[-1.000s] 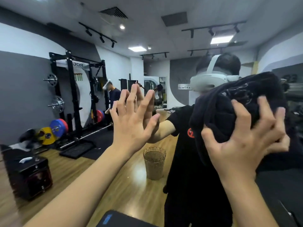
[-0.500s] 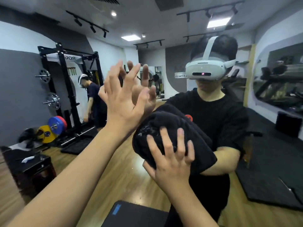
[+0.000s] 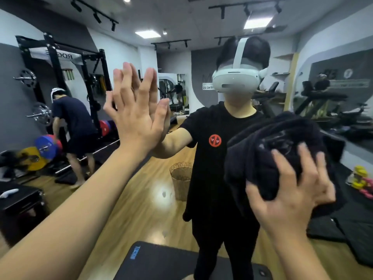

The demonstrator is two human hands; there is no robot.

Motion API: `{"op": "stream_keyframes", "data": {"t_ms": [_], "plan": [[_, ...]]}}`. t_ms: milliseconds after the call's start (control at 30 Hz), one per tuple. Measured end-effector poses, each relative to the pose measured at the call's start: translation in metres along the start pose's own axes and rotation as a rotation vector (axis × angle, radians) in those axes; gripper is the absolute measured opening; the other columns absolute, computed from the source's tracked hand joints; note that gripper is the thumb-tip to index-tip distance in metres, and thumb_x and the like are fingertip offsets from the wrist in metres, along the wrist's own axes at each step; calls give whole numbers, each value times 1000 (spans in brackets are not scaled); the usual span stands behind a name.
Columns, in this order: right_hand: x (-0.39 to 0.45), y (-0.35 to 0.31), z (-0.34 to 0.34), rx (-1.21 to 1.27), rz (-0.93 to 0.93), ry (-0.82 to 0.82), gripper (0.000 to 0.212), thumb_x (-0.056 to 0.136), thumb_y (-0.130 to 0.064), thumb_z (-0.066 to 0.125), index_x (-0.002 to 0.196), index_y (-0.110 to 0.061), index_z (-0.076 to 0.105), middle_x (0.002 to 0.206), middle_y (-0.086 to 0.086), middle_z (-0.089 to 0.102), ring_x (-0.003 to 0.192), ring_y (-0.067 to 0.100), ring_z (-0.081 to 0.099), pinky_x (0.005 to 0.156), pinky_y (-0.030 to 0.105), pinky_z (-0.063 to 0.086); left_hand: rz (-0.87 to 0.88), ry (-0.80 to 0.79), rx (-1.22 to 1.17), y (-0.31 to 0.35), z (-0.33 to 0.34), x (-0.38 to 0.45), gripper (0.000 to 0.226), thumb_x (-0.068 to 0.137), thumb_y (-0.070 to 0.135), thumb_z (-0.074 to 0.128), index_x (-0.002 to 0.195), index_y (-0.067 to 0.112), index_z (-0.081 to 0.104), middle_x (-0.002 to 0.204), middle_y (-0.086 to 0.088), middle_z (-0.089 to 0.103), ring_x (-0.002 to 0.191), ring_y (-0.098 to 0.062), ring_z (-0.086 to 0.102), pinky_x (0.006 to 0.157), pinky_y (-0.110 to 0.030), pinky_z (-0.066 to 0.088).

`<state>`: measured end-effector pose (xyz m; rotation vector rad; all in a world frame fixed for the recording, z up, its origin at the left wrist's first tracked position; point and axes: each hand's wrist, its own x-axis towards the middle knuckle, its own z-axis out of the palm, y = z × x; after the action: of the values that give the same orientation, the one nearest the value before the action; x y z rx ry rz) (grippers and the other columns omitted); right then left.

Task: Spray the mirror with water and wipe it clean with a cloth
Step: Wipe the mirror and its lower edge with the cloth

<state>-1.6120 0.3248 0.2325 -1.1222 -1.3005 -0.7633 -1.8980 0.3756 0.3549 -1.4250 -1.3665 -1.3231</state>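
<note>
2 hands on mirror (image 3: 193, 199): left hand (image 3: 135, 116) flat, right hand (image 3: 290, 190) w/ cloth (image 3: 268, 154).

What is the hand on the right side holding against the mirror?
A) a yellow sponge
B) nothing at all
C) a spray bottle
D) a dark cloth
D: the right hand has its fingers spread and curled over a bunched dark cloth, pressing it to the mirror, while the left hand lies flat on the glass with nothing in it.
</note>
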Motion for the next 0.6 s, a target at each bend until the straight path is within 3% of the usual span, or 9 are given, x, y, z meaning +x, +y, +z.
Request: {"op": "stream_keyframes", "data": {"t_ms": [100, 200, 367, 433, 533, 600], "plan": [[28, -42, 11, 101, 222, 81, 66, 76, -45, 62, 137, -26, 46, 158, 13, 31, 148, 40, 17, 111, 58, 18, 5, -13, -5, 1, -3, -1, 64, 101, 55, 41, 160, 34, 28, 170, -13, 17, 157, -31, 11, 120, -57, 17], [15, -93, 39, 49, 190, 74, 67, 76, -45, 62, 139, -28, 44, 156, 11, 27, 146, 41, 16, 115, 61, 13, 23, -50, -18, 0, -11, 1, 64, 100, 58, 42, 159, 36, 30, 169, -11, 19, 157, -30, 12, 120, -57, 18], [-65, -157, 80, -46, -208, -109, 64, 82, -53, 60, 142, -33, 48, 156, 5, 35, 145, 40, 25, 117, 54, 14, 59, -143, -66, -8, -29, 4, 63, 100, 58, 41, 159, 38, 32, 170, -6, 18, 157, -27, 11, 118, -49, 14], [-112, -166, 91, -40, -429, -227, 63, 80, -47, 65, 140, -34, 53, 156, 1, 37, 145, 36, 29, 116, 53, 18, 89, -168, -82, -12, -34, 6, 63, 99, 58, 40, 158, 38, 34, 170, -6, 18, 157, -26, 10, 117, -42, 12], [-184, -155, 97, -98, -749, -434, 58, 79, -35, 65, 136, -32, 58, 156, -2, 41, 150, 33, 24, 119, 50, 21, 160, -227, -110, -25, -39, 4, 63, 98, 55, 45, 158, 36, 34, 170, -7, 14, 158, -26, 6, 121, -43, 8], [-210, -136, 95, -140, -844, -501, 57, 78, -31, 65, 135, -31, 60, 155, -3, 44, 151, 31, 22, 123, 49, 18, 185, -223, -139, -39, -42, -2, 62, 97, 51, 50, 155, 35, 38, 170, -8, 15, 158, -27, 6, 123, -46, 6]]}}
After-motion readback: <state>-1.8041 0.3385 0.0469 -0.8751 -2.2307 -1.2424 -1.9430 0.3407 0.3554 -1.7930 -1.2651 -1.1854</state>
